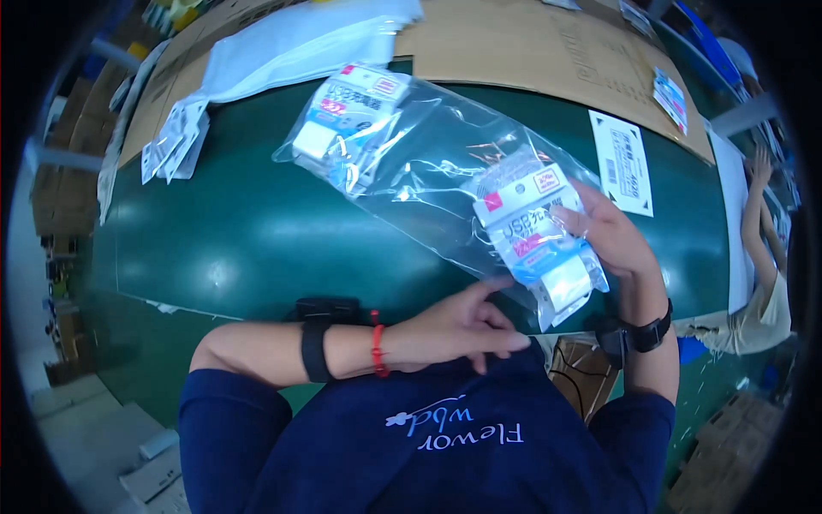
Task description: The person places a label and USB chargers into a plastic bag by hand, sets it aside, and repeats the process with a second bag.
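Right grip [611, 238] on packet [524, 226], right edge

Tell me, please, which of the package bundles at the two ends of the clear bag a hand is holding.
The lower-right bundle: the right hand grips it. No hand touches the upper-left bundle.

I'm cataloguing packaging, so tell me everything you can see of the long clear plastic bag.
The clear plastic bag looks thin and glossy, wrinkled with bright reflections; the green table shows through its middle. It slants across the picture, with a white, pink and blue package at its upper-left end and a similar package at its lower-right. The right hand grips that lower-right end. The left hand is near its lower edge; I cannot tell whether it touches, or whether the bag is sealed.
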Tool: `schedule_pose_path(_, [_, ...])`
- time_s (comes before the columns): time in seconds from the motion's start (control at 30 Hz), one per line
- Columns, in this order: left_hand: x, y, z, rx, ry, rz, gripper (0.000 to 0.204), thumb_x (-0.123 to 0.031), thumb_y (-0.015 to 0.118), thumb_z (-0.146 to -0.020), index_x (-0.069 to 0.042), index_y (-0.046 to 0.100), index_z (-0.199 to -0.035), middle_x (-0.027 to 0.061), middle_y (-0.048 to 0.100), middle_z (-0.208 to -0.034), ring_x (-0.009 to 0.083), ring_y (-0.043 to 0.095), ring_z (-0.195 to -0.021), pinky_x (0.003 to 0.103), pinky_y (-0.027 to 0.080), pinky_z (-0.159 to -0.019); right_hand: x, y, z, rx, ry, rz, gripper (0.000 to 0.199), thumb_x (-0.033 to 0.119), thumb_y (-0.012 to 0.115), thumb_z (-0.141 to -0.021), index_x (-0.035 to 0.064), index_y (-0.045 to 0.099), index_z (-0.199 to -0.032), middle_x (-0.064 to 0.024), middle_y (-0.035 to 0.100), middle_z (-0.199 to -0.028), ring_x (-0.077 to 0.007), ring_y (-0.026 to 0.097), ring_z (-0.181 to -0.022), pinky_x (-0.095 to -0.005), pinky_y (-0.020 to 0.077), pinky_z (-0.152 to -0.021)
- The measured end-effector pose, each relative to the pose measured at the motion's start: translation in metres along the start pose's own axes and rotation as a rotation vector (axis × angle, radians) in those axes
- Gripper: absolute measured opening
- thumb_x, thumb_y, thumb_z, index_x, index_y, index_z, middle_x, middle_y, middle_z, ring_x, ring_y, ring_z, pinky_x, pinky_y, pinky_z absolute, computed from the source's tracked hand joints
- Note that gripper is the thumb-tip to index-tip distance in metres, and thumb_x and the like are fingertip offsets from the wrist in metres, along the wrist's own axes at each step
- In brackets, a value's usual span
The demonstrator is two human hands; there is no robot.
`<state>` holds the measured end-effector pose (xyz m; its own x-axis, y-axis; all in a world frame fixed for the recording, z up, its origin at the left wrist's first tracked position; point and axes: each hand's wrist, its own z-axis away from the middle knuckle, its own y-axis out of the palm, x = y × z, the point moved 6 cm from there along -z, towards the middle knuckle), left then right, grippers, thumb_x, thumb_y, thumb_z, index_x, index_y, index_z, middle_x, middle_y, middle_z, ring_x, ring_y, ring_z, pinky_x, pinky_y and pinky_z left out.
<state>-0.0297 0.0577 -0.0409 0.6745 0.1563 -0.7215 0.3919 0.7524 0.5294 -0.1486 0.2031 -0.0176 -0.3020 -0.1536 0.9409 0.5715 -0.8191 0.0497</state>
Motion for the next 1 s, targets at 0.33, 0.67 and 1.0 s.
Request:
schedule_pose_path(0.33, [0.021,0.031,-0.043,0.136,0.016,0.158,0.040,-0.026,0.051,-0.095,-0.003,0.045,-0.127,0.0089,0.060,-0.091,0.0129,0.061,-0.077,0.022,0.050,-0.056,0.005,0.031,-0.032,0.046,0.094,-0.036,0.053,0.026,0.060,-0.090,0.0004,0.043,-0.133,-0.0113,0.056,-0.120,-0.0164,0.054,-0.107,-0.0301,0.0427,-0.092])
schedule_pose_path(0.67, [0.043,0.036,-0.049,0.293,-0.162,-0.081,0.040,-0.029,0.037,-0.099,-0.001,0.049,-0.123,0.0089,0.061,-0.081,0.0131,0.061,-0.068,0.023,0.049,-0.049,0.011,0.051,-0.038,-0.207,-0.273,0.112,0.049,0.027,0.058,-0.092,0.0020,0.042,-0.131,-0.0112,0.059,-0.112,-0.0163,0.060,-0.096,-0.0279,0.0488,-0.083])
schedule_pose_path(1.0, [0.040,0.038,-0.043,0.345,-0.163,-0.144,0.034,-0.027,0.038,-0.098,0.000,0.053,-0.114,0.0079,0.061,-0.082,0.0123,0.060,-0.068,0.023,0.049,-0.051,-0.012,0.069,-0.033,-0.069,0.333,-0.120,0.043,0.025,0.050,-0.096,-0.0041,0.041,-0.126,-0.0162,0.061,-0.095,-0.0276,0.067,-0.088,-0.0310,0.0568,-0.073])
